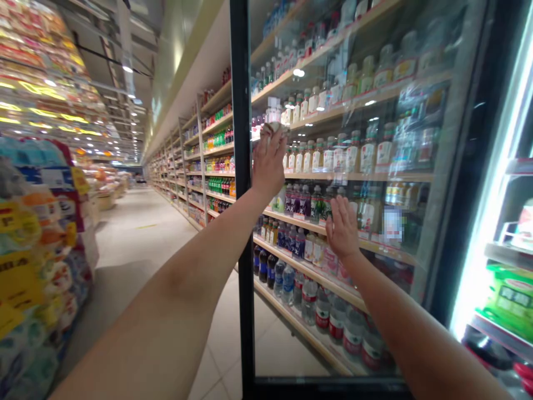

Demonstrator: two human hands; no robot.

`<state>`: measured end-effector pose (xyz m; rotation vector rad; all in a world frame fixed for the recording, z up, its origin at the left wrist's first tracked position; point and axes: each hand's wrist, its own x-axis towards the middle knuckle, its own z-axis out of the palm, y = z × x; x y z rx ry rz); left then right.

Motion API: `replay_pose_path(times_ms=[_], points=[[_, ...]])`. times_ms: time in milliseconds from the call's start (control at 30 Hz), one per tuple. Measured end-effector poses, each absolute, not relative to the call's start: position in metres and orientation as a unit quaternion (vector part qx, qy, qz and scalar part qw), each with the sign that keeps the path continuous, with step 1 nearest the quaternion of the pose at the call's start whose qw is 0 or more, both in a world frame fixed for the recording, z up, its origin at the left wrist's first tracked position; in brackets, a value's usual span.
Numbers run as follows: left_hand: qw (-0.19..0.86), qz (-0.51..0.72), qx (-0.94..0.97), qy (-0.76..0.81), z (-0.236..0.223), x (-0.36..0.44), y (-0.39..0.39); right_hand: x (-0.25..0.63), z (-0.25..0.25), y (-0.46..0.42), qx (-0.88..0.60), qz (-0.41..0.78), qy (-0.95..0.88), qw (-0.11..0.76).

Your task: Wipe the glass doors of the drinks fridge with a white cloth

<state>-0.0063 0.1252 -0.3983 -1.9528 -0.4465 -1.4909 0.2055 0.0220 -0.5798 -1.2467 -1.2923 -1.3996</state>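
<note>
A black-framed glass door stands swung out before me. Near its left frame, my left hand presses a crumpled, light brownish cloth against the pane at upper chest height or above. The fingers lie over the cloth, and part of it bunches out past the fingertips. Lower and to the right, my right hand rests on the glass with its palm toward the pane and its fingers stretched up, holding nothing. Rows of drink bottles show in the glass behind both hands.
Lit cooler shelves with green packages stand close on the right. Long drink shelves run along the wall beyond the door. On the left are stacked packaged goods beside a tiled aisle floor.
</note>
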Motion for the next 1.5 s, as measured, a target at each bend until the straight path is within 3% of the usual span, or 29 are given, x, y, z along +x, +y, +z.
replay_pose_path(times_ms=[100,233,300,500,600,700,767,967,1067,1200,1267,1433,1500], points=[[0.352,-0.525,-0.768,-0.098,-0.438,0.004,0.119,0.208,-0.59,0.021,-0.499,-0.563,-0.52,0.405],[0.424,-0.381,-0.821,0.041,-0.478,0.0,0.117,0.207,-0.611,0.019,-0.497,-0.585,-0.509,0.389],[0.428,-0.388,-0.816,0.023,-0.463,-0.006,0.121,0.207,-0.619,0.019,-0.5,-0.59,-0.502,0.386],[0.346,-0.567,-0.734,-0.143,-0.385,0.001,0.128,0.206,-0.624,0.021,-0.512,-0.58,-0.502,0.387],[0.354,-0.548,-0.75,-0.109,-0.41,0.025,0.12,0.205,-0.623,0.021,-0.508,-0.581,-0.501,0.392],[0.416,-0.419,-0.806,0.028,-0.448,0.045,0.111,0.204,-0.622,0.02,-0.507,-0.581,-0.502,0.391],[0.442,-0.358,-0.818,0.081,-0.449,0.049,0.107,0.205,-0.622,0.02,-0.509,-0.578,-0.503,0.392],[0.378,-0.533,-0.752,-0.094,-0.377,0.044,0.111,0.204,-0.623,0.02,-0.513,-0.563,-0.509,0.401],[0.347,-0.55,-0.755,-0.078,-0.394,0.054,0.111,0.204,-0.623,0.02,-0.516,-0.557,-0.511,0.403],[0.399,-0.394,-0.825,0.069,-0.445,0.065,0.102,0.204,-0.624,0.019,-0.526,-0.551,-0.512,0.397],[0.426,-0.327,-0.838,0.097,-0.446,0.063,0.099,0.204,-0.624,0.018,-0.528,-0.552,-0.511,0.394],[0.368,-0.48,-0.794,-0.066,-0.4,0.048,0.103,0.205,-0.621,0.017,-0.52,-0.565,-0.507,0.392],[0.346,-0.523,-0.773,-0.096,-0.401,0.043,0.107,0.204,-0.622,0.018,-0.521,-0.569,-0.504,0.389]])
